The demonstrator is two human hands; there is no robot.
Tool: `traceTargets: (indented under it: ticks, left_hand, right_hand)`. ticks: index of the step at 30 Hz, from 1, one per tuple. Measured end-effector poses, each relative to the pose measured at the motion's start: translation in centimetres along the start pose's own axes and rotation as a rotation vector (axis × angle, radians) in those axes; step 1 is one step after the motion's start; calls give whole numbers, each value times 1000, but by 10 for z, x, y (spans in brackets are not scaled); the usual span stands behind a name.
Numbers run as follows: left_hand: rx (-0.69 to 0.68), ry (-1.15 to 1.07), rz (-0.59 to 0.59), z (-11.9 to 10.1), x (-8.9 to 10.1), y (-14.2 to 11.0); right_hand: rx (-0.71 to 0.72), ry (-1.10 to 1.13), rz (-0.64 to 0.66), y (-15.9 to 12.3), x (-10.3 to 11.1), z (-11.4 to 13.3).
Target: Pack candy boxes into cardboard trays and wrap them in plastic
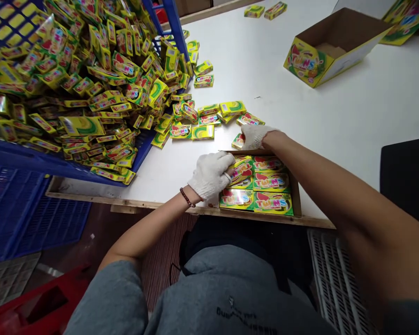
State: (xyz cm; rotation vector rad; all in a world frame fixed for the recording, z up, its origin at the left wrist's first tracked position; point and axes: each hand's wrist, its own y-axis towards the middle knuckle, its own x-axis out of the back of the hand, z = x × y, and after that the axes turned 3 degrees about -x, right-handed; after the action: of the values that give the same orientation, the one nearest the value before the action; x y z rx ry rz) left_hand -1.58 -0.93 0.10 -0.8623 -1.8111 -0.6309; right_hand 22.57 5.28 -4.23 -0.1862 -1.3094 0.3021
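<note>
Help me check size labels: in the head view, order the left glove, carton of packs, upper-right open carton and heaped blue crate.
1. Heaped blue crate
2. Carton of packs and upper-right open carton: too alike to rank, the first partly hidden
3. Left glove

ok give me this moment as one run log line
left hand: on small packet in carton | right hand: at packet on table | crate: heaped, tipped

Packs (203,132) and blue crate (176,29) block leftward; tabletop (330,123) opens rightward.
</note>
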Motion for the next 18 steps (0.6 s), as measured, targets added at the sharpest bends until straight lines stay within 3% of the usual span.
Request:
traceTargets:
  ticks: [3,6,8,12,15,18]
  left_hand:
    - [-41,180,29,-16,-3,1]
    - [-45,213,95,-23,-9,9]
    - [-20,190,116,-23,-11,13]
    - [5,16,28,-16,-10,15]
    - [-19,-186,-44,-11,-8,11]
    - [-33,-475,-89,-7,-13,8]
  right_hand:
    - [-154,-18,-46,-32,29,-4]
    - [-128,-15,-177,-88,57,-10]
    - [-40,-3,-86,-129,61,-11]
    - [223,-18,153,-187,30,0]
    - [268,-103,161,-200,2,10]
    - [273,-43,145,-198,-14,12]
